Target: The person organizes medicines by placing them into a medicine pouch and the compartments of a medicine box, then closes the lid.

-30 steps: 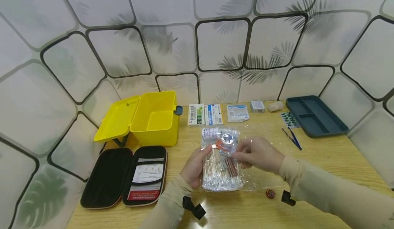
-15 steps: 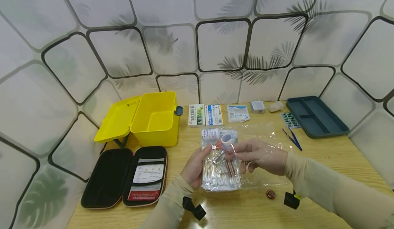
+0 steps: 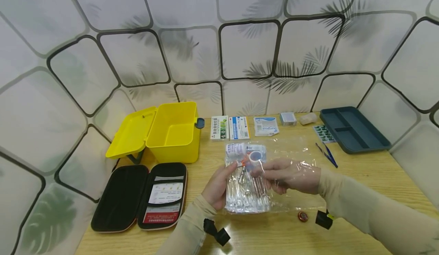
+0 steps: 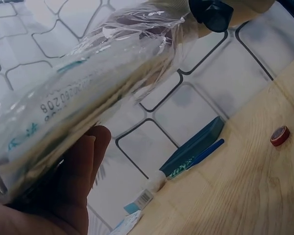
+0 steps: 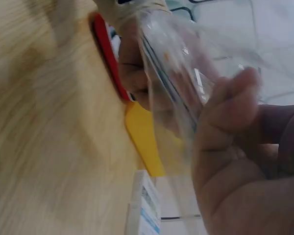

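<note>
My left hand (image 3: 217, 186) grips the left edge of a clear plastic bag (image 3: 291, 199). Bundled cotton swabs (image 3: 236, 190) fill its lower part. Near the top lie a white rolled bandage (image 3: 235, 149), a white ring-shaped tape roll (image 3: 255, 156) and an orange-handled metal tool (image 3: 245, 159), perhaps scissors. Clear film covers my right hand (image 3: 291, 175), which appears to be inside the bag, its fingertips beside the tape roll and metal tool. In the right wrist view its thumb and fingers look loosely bent, with nothing seen between them. Left fingers (image 4: 95, 147) support the bag from below.
An open yellow box (image 3: 173, 152) and open black case (image 3: 118, 198) stand left. Behind are medicine boxes (image 3: 219, 127), a surgical packet (image 3: 266, 127) and a small box (image 3: 288, 119). Blue tweezers (image 3: 329, 156), a pill blister (image 3: 324, 133), a divided tray (image 3: 354, 129) and red round item (image 3: 303, 216) lie right.
My right hand has shifted from bent fingers at the bag's right side to reaching further left under the film. The tape roll now shows upright above the fingertips. My left hand stays in place.
</note>
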The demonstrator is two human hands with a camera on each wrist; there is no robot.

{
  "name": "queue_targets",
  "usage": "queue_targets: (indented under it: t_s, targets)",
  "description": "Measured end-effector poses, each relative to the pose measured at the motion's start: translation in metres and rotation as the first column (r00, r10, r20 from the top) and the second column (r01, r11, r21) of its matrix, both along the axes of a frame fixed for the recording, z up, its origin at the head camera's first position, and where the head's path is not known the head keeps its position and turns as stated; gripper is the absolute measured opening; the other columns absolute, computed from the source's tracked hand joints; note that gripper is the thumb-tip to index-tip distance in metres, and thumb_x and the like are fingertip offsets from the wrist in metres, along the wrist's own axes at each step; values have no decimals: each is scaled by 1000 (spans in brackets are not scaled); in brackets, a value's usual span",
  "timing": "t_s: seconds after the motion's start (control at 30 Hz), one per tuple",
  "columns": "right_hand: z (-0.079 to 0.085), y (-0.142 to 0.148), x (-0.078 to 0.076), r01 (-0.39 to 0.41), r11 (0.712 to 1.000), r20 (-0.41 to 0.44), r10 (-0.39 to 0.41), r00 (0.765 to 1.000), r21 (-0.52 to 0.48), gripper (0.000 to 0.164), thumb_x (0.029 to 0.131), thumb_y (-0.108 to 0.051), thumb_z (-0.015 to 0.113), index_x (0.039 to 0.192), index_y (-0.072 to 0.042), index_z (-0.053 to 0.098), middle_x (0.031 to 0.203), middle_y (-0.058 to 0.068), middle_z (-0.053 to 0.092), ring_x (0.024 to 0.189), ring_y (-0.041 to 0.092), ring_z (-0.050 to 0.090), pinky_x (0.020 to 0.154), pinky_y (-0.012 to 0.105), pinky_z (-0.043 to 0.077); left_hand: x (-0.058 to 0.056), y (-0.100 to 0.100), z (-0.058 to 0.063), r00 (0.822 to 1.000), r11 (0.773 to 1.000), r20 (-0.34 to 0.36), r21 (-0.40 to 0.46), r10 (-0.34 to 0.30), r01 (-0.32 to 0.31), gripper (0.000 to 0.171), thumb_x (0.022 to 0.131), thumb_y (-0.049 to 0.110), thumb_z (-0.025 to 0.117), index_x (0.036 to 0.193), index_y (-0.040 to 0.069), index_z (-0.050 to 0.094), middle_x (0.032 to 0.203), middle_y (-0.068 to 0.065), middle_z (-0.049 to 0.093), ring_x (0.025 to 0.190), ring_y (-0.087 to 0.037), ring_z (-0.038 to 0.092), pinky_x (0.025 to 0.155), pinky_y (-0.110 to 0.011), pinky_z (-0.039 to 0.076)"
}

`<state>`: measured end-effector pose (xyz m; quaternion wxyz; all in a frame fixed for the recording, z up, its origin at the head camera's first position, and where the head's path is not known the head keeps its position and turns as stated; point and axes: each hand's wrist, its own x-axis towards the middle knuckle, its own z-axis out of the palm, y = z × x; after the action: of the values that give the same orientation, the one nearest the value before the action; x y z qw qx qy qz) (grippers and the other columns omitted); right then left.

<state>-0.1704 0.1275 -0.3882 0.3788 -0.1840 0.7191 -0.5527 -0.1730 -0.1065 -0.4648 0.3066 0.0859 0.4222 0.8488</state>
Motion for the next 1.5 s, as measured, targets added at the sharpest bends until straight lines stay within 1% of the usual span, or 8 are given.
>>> queue_targets:
  t_s: [0.17, 0.3, 0.53, 0.73, 1.03, 1.17, 1.33, 1.5]
  targets:
    - [7, 9, -3, 53, 998, -15, -54, 998, -41, 42, 103, -27, 45, 127, 7, 51, 111, 17, 60, 76, 18, 60, 69, 30, 53, 0, -1, 1, 1000, 1000, 3, -8, -6, 6, 47, 99, 40, 47, 134, 8, 43, 103, -6, 68, 86, -18, 68, 74, -33, 58]
    - [8, 12, -3, 80, 995, 22, -79, 997, -64, 52, 103, -27, 43, 141, 8, 34, 108, 17, 60, 77, 19, 61, 73, 33, 54, 0, -2, 2, 1000, 1000, -1, 3, -29, 29, 51, 99, 41, 48, 136, 6, 41, 104, -7, 68, 87, -18, 68, 75, -34, 58]
    - [11, 15, -5, 132, 991, -11, -132, 991, -30, 41, 103, -33, 45, 119, 4, 50, 105, 18, 58, 83, 22, 61, 75, 35, 55, -1, -3, 0, 999, 999, -16, -13, -30, 30, 47, 100, 41, 44, 133, 7, 44, 105, -7, 68, 89, -19, 68, 75, -34, 58]
    - [13, 16, -6, 164, 985, -30, -165, 986, -51, 44, 102, -30, 48, 128, 5, 49, 120, 21, 56, 107, 33, 59, 92, 41, 52, -1, -3, 1, 999, 999, -15, 4, -41, 41, 48, 101, 39, 42, 137, 7, 40, 106, -7, 67, 90, -20, 68, 76, -35, 58]
    - [17, 20, -4, 123, 992, -81, -125, 989, -21, 44, 103, -28, 45, 135, 2, 48, 131, 20, 48, 99, 28, 56, 91, 42, 49, 0, -3, 2, 999, 999, -2, 2, -48, 48, 51, 101, 39, 44, 139, 6, 39, 108, -9, 67, 90, -21, 68, 77, -36, 57]
    - [27, 33, -2, 109, 990, -79, -116, 990, -85, 43, 104, -25, 43, 135, 4, 48, 132, 19, 49, 95, 24, 59, 89, 38, 52, -3, -4, 2, 999, 999, 26, -35, -29, 30, 56, 98, 44, 46, 139, 6, 41, 114, -11, 66, 96, -23, 67, 82, -39, 56]
    - [37, 48, 0, 81, 989, -91, -93, 992, -126, 42, 105, -23, 40, 135, 5, 47, 136, 18, 50, 103, 27, 61, 94, 37, 51, -4, -7, 4, 998, 999, 53, -45, -21, 24, 58, 98, 47, 45, 140, 7, 41, 114, -11, 66, 96, -23, 67, 83, -38, 56]
    - [31, 38, 0, 23, 998, -93, -29, 995, -66, 42, 105, -23, 39, 139, 0, 46, 142, 20, 42, 112, 35, 56, 95, 41, 49, -3, -6, 3, 999, 999, 12, 13, -52, 52, 50, 101, 42, 41, 136, 5, 42, 107, -10, 68, 90, -22, 69, 77, -37, 58]
